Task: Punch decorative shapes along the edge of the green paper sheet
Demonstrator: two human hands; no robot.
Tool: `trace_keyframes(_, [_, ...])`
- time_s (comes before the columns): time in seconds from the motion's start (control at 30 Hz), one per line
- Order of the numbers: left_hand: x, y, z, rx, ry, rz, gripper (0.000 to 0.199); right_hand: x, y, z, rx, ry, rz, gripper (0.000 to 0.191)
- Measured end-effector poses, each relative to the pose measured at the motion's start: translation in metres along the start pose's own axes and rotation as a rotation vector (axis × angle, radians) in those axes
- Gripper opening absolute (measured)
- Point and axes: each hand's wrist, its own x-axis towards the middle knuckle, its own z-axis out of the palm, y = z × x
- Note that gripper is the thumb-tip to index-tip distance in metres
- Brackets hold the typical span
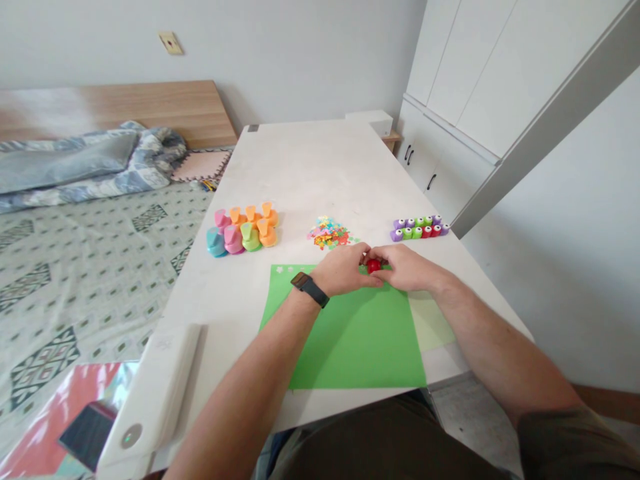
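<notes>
The red craft punch (pixel 373 267) is at the far edge of the green paper sheet (pixel 355 347), more to the right than to the left, and between the two hands. The right hand (pixel 407 268) is pinching it, with the thumb on the near side and the bent index finger behind. The left hand (pixel 344 270) curls close from the other side; I cannot tell whether its fingers press the punch or the paper, because the fingertips are partly covered. Along the same edge some small punched holes (pixel 279 270) are visible at the left, but the hand hides how far they continue.

Beyond the hands, a heap of colourful paper cutouts (pixel 330 233) lies on the white surface (pixel 310 167) (single shapes are too small to recognise surely). Left of it stand eight bigger craft punches (pixel 243 230); at the right, smaller punches (pixel 420 228) stand in two rows. A pale sheet (pixel 435 327) is half hidden by the right forearm, and the long white device (pixel 160 393) is cut at the lower border.
</notes>
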Motion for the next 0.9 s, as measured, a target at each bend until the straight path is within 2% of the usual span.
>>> trace_keyframes(0.17, [-0.0006, -0.001, 0.0043, 0.016, -0.011, 0.019, 0.05, 0.0002, 0.0002, 0.0024, 0.025, 0.003, -0.011, 0.028])
trace_keyframes(0.53, [-0.004, -0.0046, 0.0055, 0.136, -0.017, 0.071, 0.047, 0.0001, -0.0045, 0.0046, 0.012, 0.002, -0.032, 0.024])
trace_keyframes(0.9, [-0.0066, -0.0075, 0.0092, 0.139, 0.006, 0.108, 0.046, 0.0016, -0.0023, 0.0062, -0.007, 0.0, -0.044, 0.02])
